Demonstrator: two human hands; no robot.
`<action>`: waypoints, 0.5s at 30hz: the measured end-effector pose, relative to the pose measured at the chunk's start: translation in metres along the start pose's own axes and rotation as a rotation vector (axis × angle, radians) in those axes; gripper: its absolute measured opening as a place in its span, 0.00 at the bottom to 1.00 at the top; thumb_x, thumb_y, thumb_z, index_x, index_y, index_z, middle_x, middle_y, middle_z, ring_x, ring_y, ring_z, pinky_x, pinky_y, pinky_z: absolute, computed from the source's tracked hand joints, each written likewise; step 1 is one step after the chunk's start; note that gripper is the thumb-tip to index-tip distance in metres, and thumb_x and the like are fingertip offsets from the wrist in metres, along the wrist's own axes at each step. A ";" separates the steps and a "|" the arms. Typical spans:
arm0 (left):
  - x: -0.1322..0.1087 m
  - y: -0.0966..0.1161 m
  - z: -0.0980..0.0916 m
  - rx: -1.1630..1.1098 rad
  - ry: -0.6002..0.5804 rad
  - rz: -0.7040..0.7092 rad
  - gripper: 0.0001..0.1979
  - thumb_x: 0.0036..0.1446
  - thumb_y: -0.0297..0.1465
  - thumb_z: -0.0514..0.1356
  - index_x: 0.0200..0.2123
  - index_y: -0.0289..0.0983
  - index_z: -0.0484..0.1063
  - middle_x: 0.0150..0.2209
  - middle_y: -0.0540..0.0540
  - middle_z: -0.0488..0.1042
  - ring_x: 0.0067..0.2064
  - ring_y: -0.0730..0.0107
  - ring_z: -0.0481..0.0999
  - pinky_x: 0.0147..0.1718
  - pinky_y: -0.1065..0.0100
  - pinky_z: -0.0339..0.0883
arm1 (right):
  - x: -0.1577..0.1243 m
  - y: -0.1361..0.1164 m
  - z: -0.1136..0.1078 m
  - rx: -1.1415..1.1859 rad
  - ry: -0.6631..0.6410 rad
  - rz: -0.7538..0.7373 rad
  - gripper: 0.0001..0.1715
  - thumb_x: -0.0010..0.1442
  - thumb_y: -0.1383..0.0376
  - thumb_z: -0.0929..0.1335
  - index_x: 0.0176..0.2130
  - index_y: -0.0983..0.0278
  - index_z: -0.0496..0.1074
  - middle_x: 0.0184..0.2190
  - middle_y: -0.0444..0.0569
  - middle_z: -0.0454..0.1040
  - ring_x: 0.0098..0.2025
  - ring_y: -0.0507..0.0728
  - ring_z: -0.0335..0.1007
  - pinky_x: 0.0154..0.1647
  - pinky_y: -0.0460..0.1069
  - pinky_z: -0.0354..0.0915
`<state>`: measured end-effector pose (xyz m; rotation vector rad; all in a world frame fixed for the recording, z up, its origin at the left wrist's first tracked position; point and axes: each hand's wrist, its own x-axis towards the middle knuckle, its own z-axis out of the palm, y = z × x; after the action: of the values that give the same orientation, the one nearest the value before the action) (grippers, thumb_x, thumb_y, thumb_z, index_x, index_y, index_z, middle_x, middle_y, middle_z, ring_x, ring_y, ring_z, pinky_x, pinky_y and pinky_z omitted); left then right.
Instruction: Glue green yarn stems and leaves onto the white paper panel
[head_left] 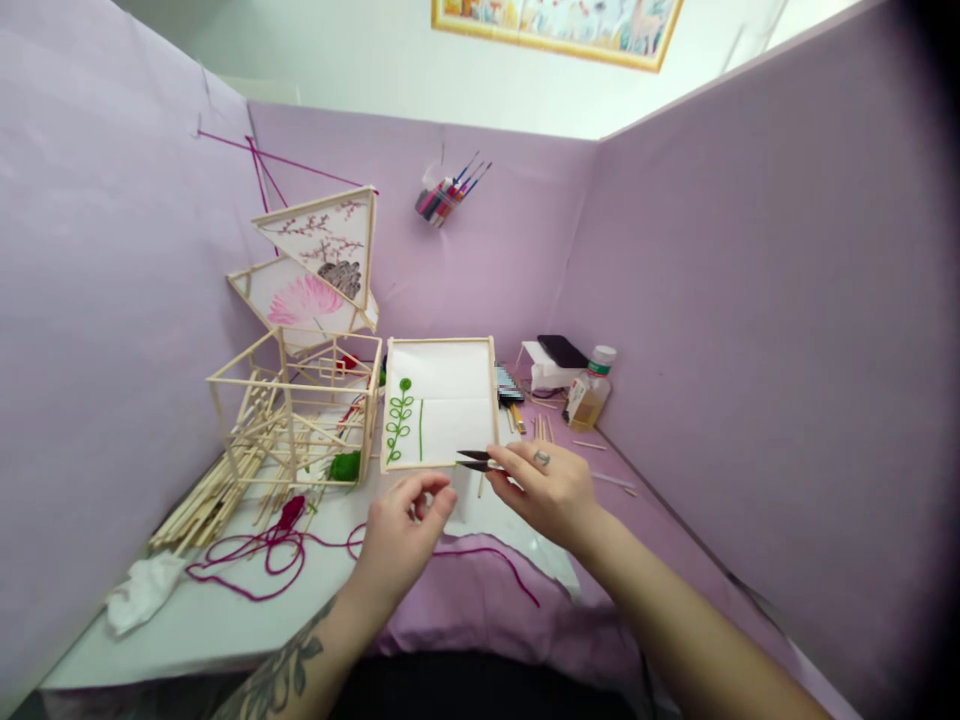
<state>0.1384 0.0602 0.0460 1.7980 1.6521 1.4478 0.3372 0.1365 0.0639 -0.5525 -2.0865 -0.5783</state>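
At a white desk [217,630] walled in by lilac partitions [750,300], we held small scissors with dark, pointed blades [474,458] in our right hand [551,490], the tips slightly parted before the lower right edge of a white rectangular panel framed in thin, pale wood [457,365]. Our left hand [409,515] was curled just below the panel's near edge, its thumb and fingertips drawn close; we could not tell whether anything was pinched between them. The panel was on the desk ahead of both hands, bearing a leafy stem of green yarn [400,420] along its left side and a straight green strand [421,430] beside it. Just to its left stood an open box-shaped frame of pale wooden sticks [281,385], with a fuzzy green ball of yarn [346,466] near its lower right corner. Loose magenta yarn [294,510] trailed across the desk, while a white-capped bottle of amber liquid [586,400] stood to the right.
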 end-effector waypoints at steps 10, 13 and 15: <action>0.006 0.015 -0.005 -0.328 0.033 -0.331 0.10 0.49 0.38 0.59 0.24 0.37 0.67 0.19 0.54 0.65 0.22 0.76 0.64 0.23 0.75 0.59 | -0.013 -0.007 -0.009 -0.045 0.048 0.051 0.15 0.57 0.66 0.70 0.46 0.65 0.73 0.33 0.48 0.78 0.31 0.53 0.71 0.35 0.47 0.63; -0.007 0.005 -0.049 -0.040 0.067 -0.233 0.12 0.50 0.41 0.60 0.26 0.38 0.71 0.23 0.51 0.72 0.25 0.72 0.69 0.25 0.73 0.63 | -0.045 0.015 -0.017 -0.072 0.079 0.355 0.13 0.59 0.63 0.68 0.45 0.63 0.74 0.36 0.50 0.78 0.35 0.54 0.74 0.38 0.47 0.65; -0.024 -0.017 -0.090 0.188 0.047 -0.168 0.14 0.48 0.44 0.60 0.26 0.39 0.73 0.24 0.49 0.74 0.25 0.68 0.71 0.25 0.70 0.64 | -0.077 0.032 -0.029 -0.129 0.000 0.597 0.17 0.61 0.58 0.65 0.45 0.64 0.74 0.38 0.51 0.78 0.35 0.56 0.74 0.37 0.48 0.66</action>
<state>0.0603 0.0088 0.0627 1.6815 1.9693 1.3095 0.4141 0.1322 0.0199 -1.1904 -1.7637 -0.3581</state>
